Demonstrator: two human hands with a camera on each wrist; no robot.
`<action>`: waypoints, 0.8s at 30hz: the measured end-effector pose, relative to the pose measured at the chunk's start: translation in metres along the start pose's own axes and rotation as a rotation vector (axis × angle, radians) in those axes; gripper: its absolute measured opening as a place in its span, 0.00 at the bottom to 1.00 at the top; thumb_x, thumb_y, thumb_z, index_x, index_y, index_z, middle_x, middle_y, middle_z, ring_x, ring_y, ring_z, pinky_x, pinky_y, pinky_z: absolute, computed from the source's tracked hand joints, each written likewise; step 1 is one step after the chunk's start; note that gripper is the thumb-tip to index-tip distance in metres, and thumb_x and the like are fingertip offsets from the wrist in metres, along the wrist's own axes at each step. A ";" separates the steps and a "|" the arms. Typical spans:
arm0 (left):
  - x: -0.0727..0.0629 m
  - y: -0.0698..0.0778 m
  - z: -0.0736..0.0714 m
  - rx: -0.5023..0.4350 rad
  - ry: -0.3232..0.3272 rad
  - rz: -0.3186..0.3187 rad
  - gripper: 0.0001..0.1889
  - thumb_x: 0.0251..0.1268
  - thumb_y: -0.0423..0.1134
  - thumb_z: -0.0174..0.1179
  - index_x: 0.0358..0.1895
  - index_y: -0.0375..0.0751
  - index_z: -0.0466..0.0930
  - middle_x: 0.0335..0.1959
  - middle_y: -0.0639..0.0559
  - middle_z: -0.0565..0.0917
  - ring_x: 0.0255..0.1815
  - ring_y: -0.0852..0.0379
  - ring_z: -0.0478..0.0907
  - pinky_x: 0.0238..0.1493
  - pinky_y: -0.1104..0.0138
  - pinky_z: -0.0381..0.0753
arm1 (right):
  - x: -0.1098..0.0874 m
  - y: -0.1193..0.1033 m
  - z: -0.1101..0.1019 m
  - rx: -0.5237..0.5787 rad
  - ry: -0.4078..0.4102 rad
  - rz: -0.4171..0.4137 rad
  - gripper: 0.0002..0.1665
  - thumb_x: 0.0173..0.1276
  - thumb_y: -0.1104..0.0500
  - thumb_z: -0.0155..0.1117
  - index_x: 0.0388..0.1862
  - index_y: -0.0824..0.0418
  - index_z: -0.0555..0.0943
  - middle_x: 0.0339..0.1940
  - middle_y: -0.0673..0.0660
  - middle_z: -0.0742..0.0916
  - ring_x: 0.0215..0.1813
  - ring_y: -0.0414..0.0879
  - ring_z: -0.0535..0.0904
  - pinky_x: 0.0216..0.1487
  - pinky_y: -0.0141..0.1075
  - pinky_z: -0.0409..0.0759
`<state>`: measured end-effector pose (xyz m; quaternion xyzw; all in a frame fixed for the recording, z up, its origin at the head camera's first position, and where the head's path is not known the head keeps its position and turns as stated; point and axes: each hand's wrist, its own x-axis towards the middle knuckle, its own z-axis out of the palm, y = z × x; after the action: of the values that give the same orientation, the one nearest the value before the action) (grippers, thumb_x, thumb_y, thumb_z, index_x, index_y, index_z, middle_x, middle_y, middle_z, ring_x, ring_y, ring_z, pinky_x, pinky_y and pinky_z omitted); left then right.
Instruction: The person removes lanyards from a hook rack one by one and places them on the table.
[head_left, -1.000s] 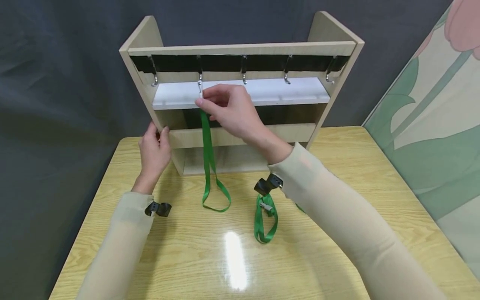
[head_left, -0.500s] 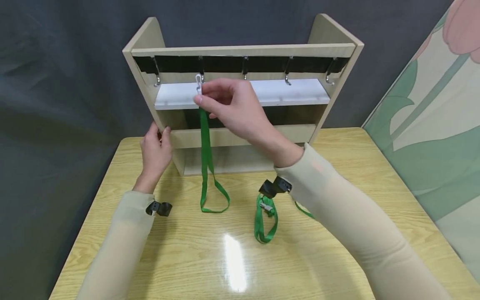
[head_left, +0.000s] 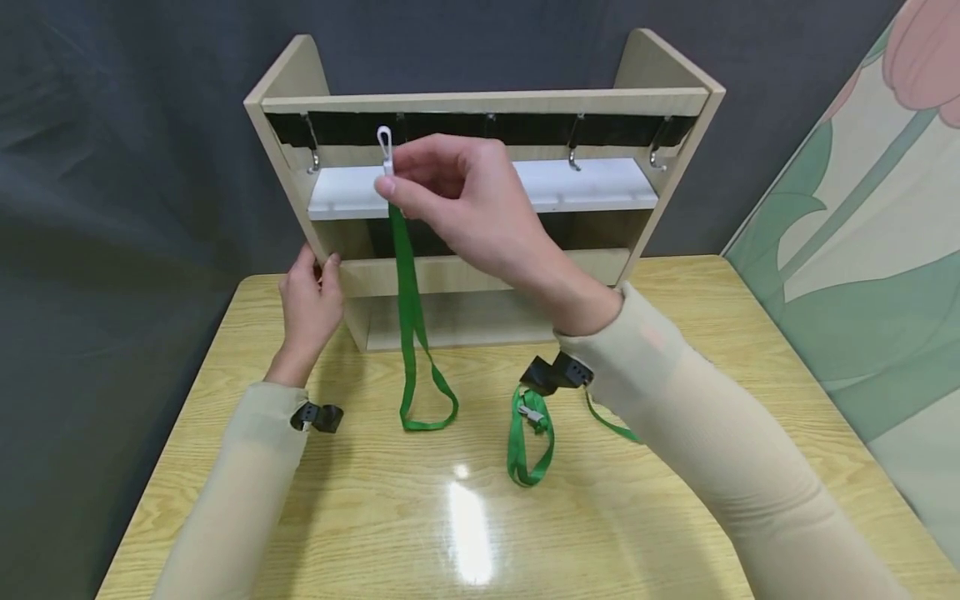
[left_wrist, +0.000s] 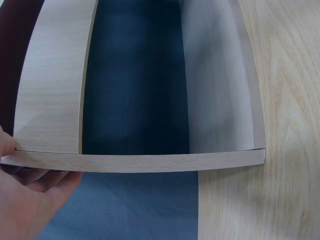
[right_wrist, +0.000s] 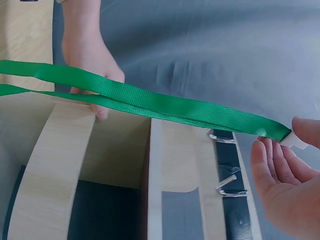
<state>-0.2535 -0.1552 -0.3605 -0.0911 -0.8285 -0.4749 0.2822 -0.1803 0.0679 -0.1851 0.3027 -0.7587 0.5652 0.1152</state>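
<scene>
My right hand (head_left: 480,208) pinches a green lanyard (head_left: 407,292) at its white plastic clip (head_left: 386,146), between thumb and fingers. The clip's loop points up, in front of the rack's black strip and a little left of the second hook. Below the hand the strap hangs in a long loop down towards the table. In the right wrist view the strap (right_wrist: 175,107) runs across the picture to the fingers. My left hand (head_left: 310,304) grips the left side panel (left_wrist: 135,162) of the wooden shelf rack (head_left: 480,100), thumb on the front, fingers behind.
Metal hooks (head_left: 574,158) line the black strip (head_left: 532,129) above a white shelf (head_left: 592,185). On the wooden table (head_left: 360,500) lies another green lanyard (head_left: 517,454) with a grey buckle. More green strap (head_left: 611,425) shows partly behind the right forearm. A dark curtain hangs behind.
My right hand has moved up and slightly left with the lanyard. Its clip, which overlapped the second hook, now stands apart from it. The left hand has stayed on the panel.
</scene>
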 end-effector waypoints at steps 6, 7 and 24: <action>0.001 0.000 -0.001 -0.014 -0.009 -0.003 0.15 0.74 0.39 0.50 0.55 0.32 0.75 0.49 0.36 0.80 0.50 0.48 0.79 0.45 0.54 0.78 | 0.004 -0.005 -0.001 -0.006 0.004 -0.041 0.12 0.66 0.63 0.65 0.45 0.69 0.81 0.36 0.52 0.86 0.36 0.43 0.82 0.41 0.36 0.78; 0.000 0.000 -0.001 -0.015 -0.009 -0.002 0.16 0.74 0.39 0.50 0.55 0.32 0.75 0.49 0.36 0.80 0.50 0.48 0.79 0.45 0.54 0.78 | 0.005 -0.005 -0.001 -0.007 0.005 -0.041 0.12 0.66 0.63 0.65 0.45 0.69 0.81 0.36 0.52 0.86 0.36 0.43 0.82 0.42 0.36 0.78; 0.000 -0.003 0.000 -0.009 -0.001 0.024 0.15 0.73 0.38 0.50 0.54 0.32 0.75 0.48 0.36 0.81 0.51 0.48 0.78 0.46 0.54 0.77 | 0.003 -0.006 -0.003 0.000 0.006 -0.031 0.12 0.65 0.62 0.67 0.45 0.67 0.82 0.36 0.52 0.86 0.37 0.43 0.81 0.42 0.36 0.77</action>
<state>-0.2549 -0.1566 -0.3626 -0.1025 -0.8253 -0.4754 0.2869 -0.1799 0.0684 -0.1778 0.3129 -0.7535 0.5643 0.1261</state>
